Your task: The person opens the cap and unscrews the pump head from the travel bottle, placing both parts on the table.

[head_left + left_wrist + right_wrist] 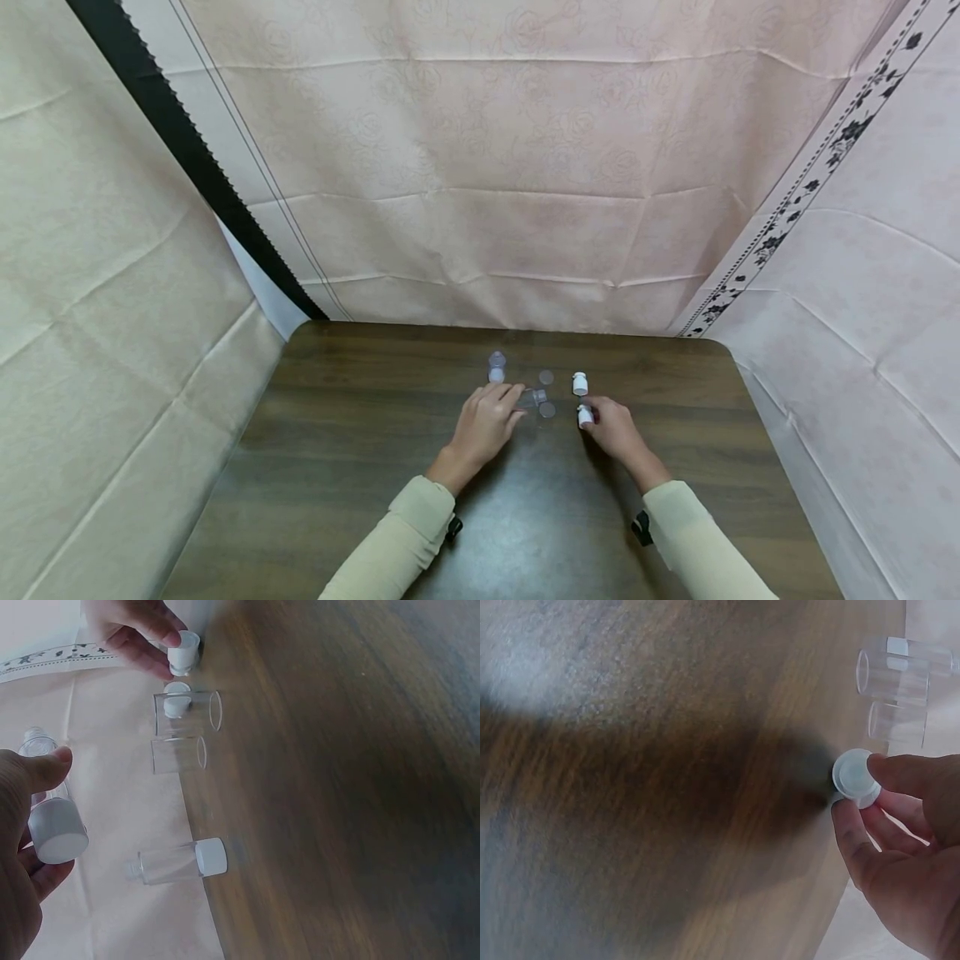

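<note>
My left hand (483,425) grips a small clear bottle (51,776) with a white base (58,832) and a threaded neck. In the left wrist view its thumb lies across the bottle, which is tilted. My right hand (617,429) pinches a small white cap-like piece (856,778) between thumb and fingers, close over the table. Just beyond it stands a second white piece (580,383) of the same sort. Another clear bottle (169,864) with a white base stands upright past my left hand. Two clear cylindrical covers (187,712) stand between the hands.
The brown wooden table (360,442) has rounded far corners. Pale cloth (480,167) hangs behind the table and on both sides, with a black band (202,167) at left and a floral border (810,175) at right.
</note>
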The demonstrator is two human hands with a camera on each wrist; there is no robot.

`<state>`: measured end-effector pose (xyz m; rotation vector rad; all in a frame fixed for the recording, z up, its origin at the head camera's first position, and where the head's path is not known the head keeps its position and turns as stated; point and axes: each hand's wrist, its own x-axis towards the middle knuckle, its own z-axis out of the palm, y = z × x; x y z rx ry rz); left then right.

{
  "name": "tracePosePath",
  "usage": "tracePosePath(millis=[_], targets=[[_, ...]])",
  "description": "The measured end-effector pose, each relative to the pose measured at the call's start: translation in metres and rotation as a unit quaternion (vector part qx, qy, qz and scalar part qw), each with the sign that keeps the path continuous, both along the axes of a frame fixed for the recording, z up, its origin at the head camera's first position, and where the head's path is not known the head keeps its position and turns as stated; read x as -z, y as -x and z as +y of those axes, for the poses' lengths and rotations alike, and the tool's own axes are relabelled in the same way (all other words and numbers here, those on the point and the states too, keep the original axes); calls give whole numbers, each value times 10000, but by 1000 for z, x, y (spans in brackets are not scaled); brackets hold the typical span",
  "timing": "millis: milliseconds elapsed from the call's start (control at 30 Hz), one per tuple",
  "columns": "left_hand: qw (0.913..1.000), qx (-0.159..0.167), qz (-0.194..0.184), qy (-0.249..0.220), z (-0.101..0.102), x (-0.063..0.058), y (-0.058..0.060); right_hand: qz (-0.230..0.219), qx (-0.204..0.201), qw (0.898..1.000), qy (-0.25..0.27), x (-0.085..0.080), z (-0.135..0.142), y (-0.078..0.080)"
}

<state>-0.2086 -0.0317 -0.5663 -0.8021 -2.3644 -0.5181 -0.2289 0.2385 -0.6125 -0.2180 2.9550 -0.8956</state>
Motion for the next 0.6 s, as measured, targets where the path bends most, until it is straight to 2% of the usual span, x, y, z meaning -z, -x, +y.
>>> tracePosePath(millis=[433, 600], targets=[[9999, -63, 51, 90, -5, 4, 2, -46, -32, 10000, 20, 1, -1, -3], [9999, -61, -47, 119, -6, 3, 2, 14, -98, 9999, 48, 0, 0, -4]])
